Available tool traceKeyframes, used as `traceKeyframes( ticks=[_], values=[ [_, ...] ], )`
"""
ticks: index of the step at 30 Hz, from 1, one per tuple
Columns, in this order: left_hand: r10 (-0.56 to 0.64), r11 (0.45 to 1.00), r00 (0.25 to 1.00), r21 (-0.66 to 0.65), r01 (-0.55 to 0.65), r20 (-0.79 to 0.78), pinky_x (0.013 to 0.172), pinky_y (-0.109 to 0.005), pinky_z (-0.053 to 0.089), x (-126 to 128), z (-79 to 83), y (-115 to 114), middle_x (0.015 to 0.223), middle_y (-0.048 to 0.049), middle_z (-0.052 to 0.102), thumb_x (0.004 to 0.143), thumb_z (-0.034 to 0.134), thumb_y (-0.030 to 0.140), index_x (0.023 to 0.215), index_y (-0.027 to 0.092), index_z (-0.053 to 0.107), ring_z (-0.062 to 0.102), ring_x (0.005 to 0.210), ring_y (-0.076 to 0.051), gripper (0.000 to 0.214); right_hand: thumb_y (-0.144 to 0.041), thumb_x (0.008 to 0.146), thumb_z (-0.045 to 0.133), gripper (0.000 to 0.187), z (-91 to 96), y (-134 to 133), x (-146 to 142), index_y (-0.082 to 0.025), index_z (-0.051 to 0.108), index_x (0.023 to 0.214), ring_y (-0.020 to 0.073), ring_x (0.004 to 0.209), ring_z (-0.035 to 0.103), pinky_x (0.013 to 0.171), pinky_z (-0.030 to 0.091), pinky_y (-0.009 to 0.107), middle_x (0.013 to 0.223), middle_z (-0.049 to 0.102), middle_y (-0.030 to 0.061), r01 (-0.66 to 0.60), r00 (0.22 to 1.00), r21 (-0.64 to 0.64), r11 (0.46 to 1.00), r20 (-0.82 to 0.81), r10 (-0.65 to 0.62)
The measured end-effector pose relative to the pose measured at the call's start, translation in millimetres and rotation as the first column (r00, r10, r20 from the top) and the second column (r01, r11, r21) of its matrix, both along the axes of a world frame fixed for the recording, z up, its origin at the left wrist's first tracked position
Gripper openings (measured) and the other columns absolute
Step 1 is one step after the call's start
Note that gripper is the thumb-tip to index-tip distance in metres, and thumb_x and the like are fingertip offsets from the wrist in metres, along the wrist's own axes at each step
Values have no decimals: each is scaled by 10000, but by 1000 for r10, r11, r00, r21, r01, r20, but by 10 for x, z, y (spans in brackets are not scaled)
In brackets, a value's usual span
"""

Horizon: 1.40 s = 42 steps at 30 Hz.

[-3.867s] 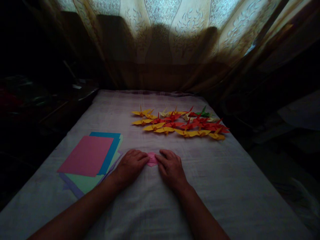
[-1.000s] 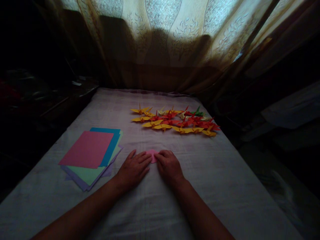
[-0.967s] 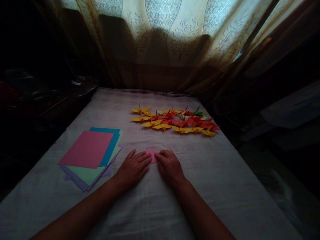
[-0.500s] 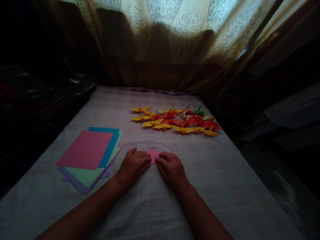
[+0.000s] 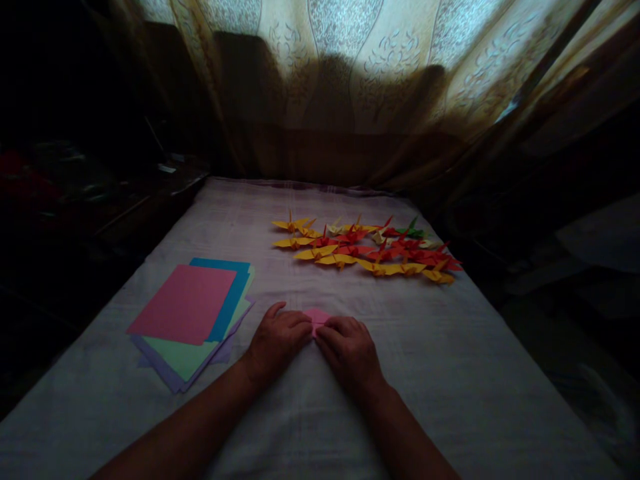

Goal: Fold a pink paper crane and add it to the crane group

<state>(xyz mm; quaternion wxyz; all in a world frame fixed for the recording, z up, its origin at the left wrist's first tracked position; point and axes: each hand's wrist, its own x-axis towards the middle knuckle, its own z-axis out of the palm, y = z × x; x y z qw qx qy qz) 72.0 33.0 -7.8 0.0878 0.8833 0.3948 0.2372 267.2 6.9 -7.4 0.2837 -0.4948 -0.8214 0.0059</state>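
A small folded piece of pink paper (image 5: 318, 316) lies on the cloth between my hands, its lower part partly covered by fingers. My left hand (image 5: 281, 337) grips its left side, fingers together and bent over the edge, thumb side toward the middle. From the right, my right hand (image 5: 351, 347) pinches the paper's lower right edge between thumb and fingers. The fingertips of both hands almost meet over the paper, and a crease line shows across it.
A stack of square paper sheets (image 5: 183, 303), pink on top with blue, pale green and purple beneath, lies at left. Several folded paper cranes (image 5: 353, 253) in yellow, red, cream and green stand in rows beyond my hands. A patterned curtain (image 5: 330, 87) hangs behind the cloth-covered table (image 5: 240, 220).
The whole view has shifted slightly, so everything appears a little further right and lower. Both hands stay on the pink paper, with the fingers slightly closer together.
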Motion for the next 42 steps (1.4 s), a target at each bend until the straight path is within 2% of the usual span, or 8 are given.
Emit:
traceKeyframes(
  ticks=[3, 9, 14, 19, 31, 42],
  values=[
    [4, 1000, 1000, -2, -4, 7, 1085, -456, 324, -7, -22, 4, 1006, -26, 737, 984, 493, 269, 918, 222, 650, 668, 954, -176, 176, -286, 945, 568, 147, -29, 5, 6, -243, 704, 907, 180, 854, 575, 794, 392, 309, 891, 672, 39, 2, 1000, 1, 1000, -3, -2],
    [30, 999, 999, 14, -30, 28, 1040, -463, 375, 4, -57, 4, 1063, -48, 724, 1005, 441, 245, 945, 205, 633, 657, 981, -194, 206, -300, 974, 506, 211, -56, 20, -11, -225, 670, 863, 192, 846, 568, 775, 397, 313, 880, 661, 48, 72, 997, -83, 994, -23, -74],
    [22, 1000, 997, -12, -21, 74, 946, -416, 472, 17, -61, 37, 1074, -78, 701, 991, 471, 268, 941, 187, 644, 632, 1010, -216, 198, -283, 973, 492, 220, -55, 43, -66, -212, 617, 806, 196, 813, 552, 750, 388, 309, 846, 633, 49, 156, 988, -135, 978, 27, -154],
    [25, 998, 992, -53, -18, 127, 936, -396, 488, 13, -43, 57, 1064, -74, 689, 979, 478, 236, 953, 191, 623, 625, 1012, -213, 154, -257, 959, 499, 203, -35, 68, -106, -210, 593, 786, 193, 785, 555, 728, 376, 306, 812, 618, 44, 217, 976, -177, 960, 67, -208],
    [74, 985, 985, -165, -48, 156, 890, -387, 489, 39, -1, 77, 1000, -51, 669, 919, 526, 176, 919, 209, 565, 617, 964, -215, 51, -236, 925, 544, 158, -65, 81, -135, -208, 589, 776, 182, 761, 552, 714, 353, 295, 795, 618, 24, 265, 964, -149, 953, 72, -256],
    [120, 968, 977, -240, -75, 178, 842, -362, 464, 61, 15, 91, 912, -29, 628, 884, 538, 139, 878, 209, 530, 584, 892, -204, 70, -234, 913, 540, 95, -77, 83, -132, -209, 591, 838, 191, 761, 549, 721, 365, 302, 818, 619, 34, 285, 958, -161, 945, 27, -284]
  ],
)
